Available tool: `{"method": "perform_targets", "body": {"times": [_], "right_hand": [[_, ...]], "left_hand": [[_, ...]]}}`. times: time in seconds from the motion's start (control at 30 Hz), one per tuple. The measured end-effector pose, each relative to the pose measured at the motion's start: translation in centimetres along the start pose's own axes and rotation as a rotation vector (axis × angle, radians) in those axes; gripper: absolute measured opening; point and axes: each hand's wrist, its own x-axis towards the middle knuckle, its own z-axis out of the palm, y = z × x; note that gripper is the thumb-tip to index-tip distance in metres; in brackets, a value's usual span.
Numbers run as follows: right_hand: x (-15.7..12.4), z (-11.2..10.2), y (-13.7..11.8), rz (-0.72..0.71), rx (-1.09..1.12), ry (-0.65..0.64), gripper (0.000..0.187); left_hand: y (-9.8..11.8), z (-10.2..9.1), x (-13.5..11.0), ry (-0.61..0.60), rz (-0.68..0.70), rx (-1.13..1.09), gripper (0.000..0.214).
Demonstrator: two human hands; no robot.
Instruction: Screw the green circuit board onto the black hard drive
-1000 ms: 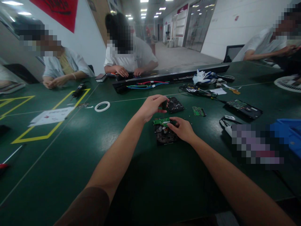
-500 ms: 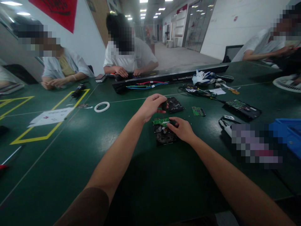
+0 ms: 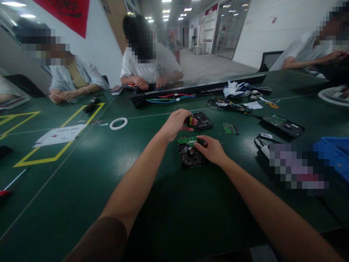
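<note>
A hard drive [image 3: 191,159] lies on the green table in front of me, with a green circuit board [image 3: 185,140] across its far end. My right hand [image 3: 214,150] grips the drive's far right side, thumb resting by the board. Above the far end, my left hand [image 3: 175,125] is closed around a small black-and-yellow tool [image 3: 190,120] that looks like a screwdriver handle; its tip is hidden. Just behind sits a second black hard drive [image 3: 204,122]. A loose green circuit board [image 3: 230,128] lies to the right of that one.
Further right are another drive [image 3: 283,125] on a cable and a blue bin [image 3: 332,151]. A long black bar [image 3: 201,88] with coloured wires crosses the back, near white gloves [image 3: 234,88]. A white ring [image 3: 118,123] and paper [image 3: 58,135] lie left. Several people sit around the table.
The tool in my left hand has turned slightly, so its yellow part now shows. Both hands and the hard drive stay in nearly the same place.
</note>
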Motion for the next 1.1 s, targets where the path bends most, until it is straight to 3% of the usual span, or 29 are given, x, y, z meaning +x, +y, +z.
{"method": "perform_targets", "body": {"times": [0.53,1.1], "right_hand": [[0.1,-0.1,0.0,0.005,-0.006,-0.015,0.046],[0.19,-0.11,0.07,0.004,-0.005,-0.015,0.048]], "left_hand": [[-0.43,-0.35,0.54,0.068,0.106,0.224,0.028],[0.15,-0.39,0.33,0.094,0.113,0.175,0.012]]}}
